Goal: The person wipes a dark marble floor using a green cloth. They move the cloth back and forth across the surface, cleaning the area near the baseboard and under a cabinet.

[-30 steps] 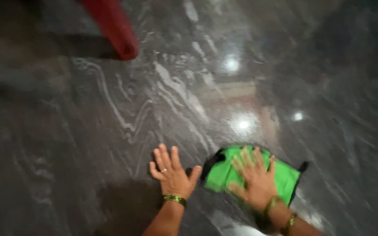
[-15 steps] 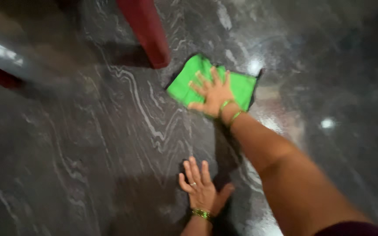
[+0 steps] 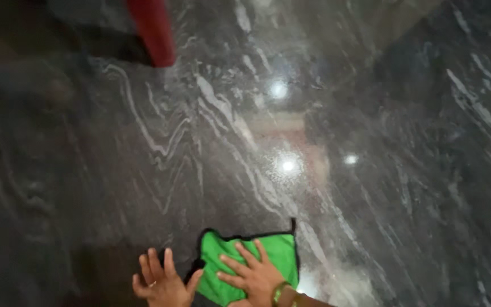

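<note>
Head view, looking down: a green cloth (image 3: 268, 256) with a dark edge lies flat on a dark grey stone floor (image 3: 370, 170) veined in white, at the bottom centre of the frame. Your right hand (image 3: 251, 276) rests on the cloth, fingers spread and palm down, gripping nothing; green bangles ring the wrist. To wipe well, keep that palm flat so the whole cloth meets the stone, and press evenly rather than bunching it under the fingertips. Your left hand (image 3: 160, 281) sits just beside the cloth's left edge, also open with fingers splayed on the bare floor, a ring on one finger; it seems to prop your weight. Both forearms enter from the bottom edge. Bright ceiling lights reflect at mid-frame. A red furniture leg (image 3: 152, 31) stands at the upper left, well apart from the cloth.
</note>
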Available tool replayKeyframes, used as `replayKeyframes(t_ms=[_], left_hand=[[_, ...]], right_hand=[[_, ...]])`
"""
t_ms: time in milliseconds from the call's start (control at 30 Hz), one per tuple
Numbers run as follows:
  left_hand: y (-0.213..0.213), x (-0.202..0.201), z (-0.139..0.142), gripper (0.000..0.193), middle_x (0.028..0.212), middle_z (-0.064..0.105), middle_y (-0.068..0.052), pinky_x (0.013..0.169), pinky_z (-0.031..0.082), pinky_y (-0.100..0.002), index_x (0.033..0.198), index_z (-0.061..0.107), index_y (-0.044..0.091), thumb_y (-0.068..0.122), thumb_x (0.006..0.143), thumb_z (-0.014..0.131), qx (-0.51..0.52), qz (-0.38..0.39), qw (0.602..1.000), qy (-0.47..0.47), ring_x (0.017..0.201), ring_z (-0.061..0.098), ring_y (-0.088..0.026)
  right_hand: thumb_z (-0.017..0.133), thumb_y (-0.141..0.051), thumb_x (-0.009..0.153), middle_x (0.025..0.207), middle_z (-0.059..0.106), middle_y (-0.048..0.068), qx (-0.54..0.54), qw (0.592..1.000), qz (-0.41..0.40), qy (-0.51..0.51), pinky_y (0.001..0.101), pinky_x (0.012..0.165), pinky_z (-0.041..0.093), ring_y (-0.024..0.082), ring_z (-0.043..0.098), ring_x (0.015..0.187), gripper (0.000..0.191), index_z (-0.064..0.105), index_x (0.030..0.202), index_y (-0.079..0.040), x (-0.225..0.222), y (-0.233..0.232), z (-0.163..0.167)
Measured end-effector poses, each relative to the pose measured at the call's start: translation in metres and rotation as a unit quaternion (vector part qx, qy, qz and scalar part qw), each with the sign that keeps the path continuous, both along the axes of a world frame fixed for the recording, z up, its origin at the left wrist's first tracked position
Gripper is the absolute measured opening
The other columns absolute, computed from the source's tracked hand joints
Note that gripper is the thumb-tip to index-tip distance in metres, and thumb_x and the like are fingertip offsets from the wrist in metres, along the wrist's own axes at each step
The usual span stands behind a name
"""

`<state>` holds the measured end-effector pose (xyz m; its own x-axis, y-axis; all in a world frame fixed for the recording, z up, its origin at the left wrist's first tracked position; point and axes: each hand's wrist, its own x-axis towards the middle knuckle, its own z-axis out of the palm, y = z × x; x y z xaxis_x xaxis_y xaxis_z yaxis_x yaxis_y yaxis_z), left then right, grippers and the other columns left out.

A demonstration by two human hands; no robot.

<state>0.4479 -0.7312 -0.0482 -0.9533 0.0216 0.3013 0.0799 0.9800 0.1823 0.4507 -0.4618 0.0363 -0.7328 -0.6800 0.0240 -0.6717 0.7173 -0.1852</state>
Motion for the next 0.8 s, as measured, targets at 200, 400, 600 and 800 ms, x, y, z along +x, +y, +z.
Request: replayKeyframes(t_ms=[200, 400, 600, 800], left_hand=[[0.014, -0.007, 0.018, 0.08, 0.161, 0.038, -0.027, 0.113, 0.022, -0.072, 0.147, 0.046, 0.01, 0.066, 0.091, 0.052, 0.005, -0.01, 1.0, 0.007, 0.15, 0.033, -0.046], [0.016, -0.017, 0.038, 0.082, 0.163, 0.029, -0.028, 0.113, 0.02, -0.072, 0.15, 0.044, 0.007, 0.064, 0.091, 0.052, 0.033, -0.023, 0.999, -0.006, 0.152, 0.024, -0.047], [0.013, -0.019, 0.043, 0.084, 0.169, 0.021, -0.029, 0.116, 0.016, -0.071, 0.156, 0.038, 0.003, 0.06, 0.097, 0.055, 0.062, -0.048, 0.996, 0.038, 0.157, 0.018, -0.048], [0.01, -0.015, 0.045, 0.079, 0.17, 0.02, -0.03, 0.118, 0.015, -0.07, 0.158, 0.036, 0.001, 0.053, 0.101, 0.056, 0.076, -0.023, 0.995, 0.054, 0.158, 0.016, -0.049]], right_hand=[[0.059, -0.079, 0.087, 0.167, 0.035, 0.005, -0.034, 0.997, -0.055, -0.041, 0.0719, 0.114, 0.006, 0.042, 0.021, 0.153, 0.084, 0.051, 0.154, -0.028, 0.017, 0.007, -0.005], [0.064, -0.076, 0.079, 0.163, 0.032, 0.007, -0.002, 0.984, -0.117, -0.131, 0.0715, 0.114, 0.005, 0.042, 0.016, 0.151, 0.09, 0.048, 0.151, -0.025, -0.003, 0.0, 0.022], [0.055, -0.077, 0.08, 0.166, 0.026, 0.005, 0.051, 0.978, -0.201, -0.036, 0.0668, 0.119, 0.007, 0.038, 0.015, 0.153, 0.09, 0.043, 0.154, -0.028, -0.019, -0.004, 0.026], [0.049, -0.076, 0.085, 0.168, 0.022, 0.006, 0.04, 0.919, -0.392, -0.024, 0.0679, 0.118, 0.006, 0.042, 0.012, 0.154, 0.09, 0.036, 0.157, -0.025, 0.0, -0.037, 0.024]])
